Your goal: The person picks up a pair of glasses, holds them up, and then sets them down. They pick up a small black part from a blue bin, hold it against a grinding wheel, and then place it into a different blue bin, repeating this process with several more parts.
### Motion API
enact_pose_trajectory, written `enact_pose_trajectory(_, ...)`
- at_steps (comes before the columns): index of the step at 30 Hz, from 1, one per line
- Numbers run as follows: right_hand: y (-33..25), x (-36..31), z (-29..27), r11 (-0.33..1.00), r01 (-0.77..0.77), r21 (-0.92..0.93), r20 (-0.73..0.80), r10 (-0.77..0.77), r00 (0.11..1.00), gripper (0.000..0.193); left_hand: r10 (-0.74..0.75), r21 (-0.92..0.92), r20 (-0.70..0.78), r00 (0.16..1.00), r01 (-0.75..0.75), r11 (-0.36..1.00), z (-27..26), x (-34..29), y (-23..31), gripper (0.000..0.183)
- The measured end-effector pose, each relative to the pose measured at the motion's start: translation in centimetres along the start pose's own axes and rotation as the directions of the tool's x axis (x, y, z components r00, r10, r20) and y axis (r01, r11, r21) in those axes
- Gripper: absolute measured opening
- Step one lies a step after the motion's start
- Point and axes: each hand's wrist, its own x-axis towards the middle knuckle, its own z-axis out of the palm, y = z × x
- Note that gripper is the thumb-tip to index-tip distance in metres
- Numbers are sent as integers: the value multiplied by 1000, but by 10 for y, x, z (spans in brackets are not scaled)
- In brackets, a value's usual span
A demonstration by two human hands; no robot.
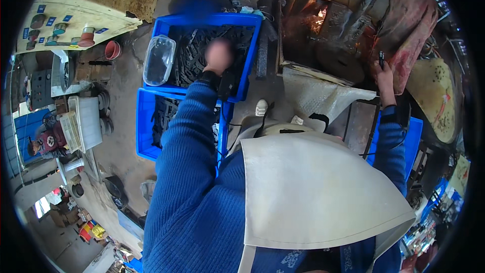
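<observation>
The left hand [219, 56] is above the upper blue bin [255, 35], inside its four rims, and a blur covers the fingers, so I cannot tell if it is grasping or released. Under and around it lie many dark metal pieces [187, 63], which fill the bin below its edge. A clear plastic tub [159, 60] sits at the left side of this bin and overlaps its left rim, so the room on that side is narrower. A dark device [230, 83] with a cable is just beside the left wrist, near the right rim.

The lower blue bin [146, 152] stands directly against the upper one, and it also contains dark pieces. To the right of the two bins, a strip of floor [273, 88] leads to the furnace; one shoe [261, 107] is in this passage.

The right hand [385, 76] is well apart from the left. Its fingers are closed on a small dark piece [381, 57], which stands up from the grip. The red cloth [414, 25] hangs close at its right, and the furnace [295, 40], with visible flames [319, 17], opens to its left. A pale sheet [313, 91] drapes along the furnace's front edge.
</observation>
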Motion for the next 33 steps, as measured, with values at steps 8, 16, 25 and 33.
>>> enact_pose_trajectory(8,7,2,11,942,179,-283,0,-186,982,33,-8,292,55,998,-8,956,5,1,15,29)
enact_pose_trajectory(16,-15,-13,9,954,164,-251,-47,-181,982,34,-66,-190,-14,998,62,980,-14,-4,-2,18)
enact_pose_trajectory(25,-11,-13,18,909,96,-405,-147,-168,975,28,-11,-737,-294,956,-220,640,-86,4,108,29)
enact_pose_trajectory(33,-42,-30,21,892,-38,-451,-220,-70,973,26,388,-735,-89,917,-324,596,-77,-4,226,32)
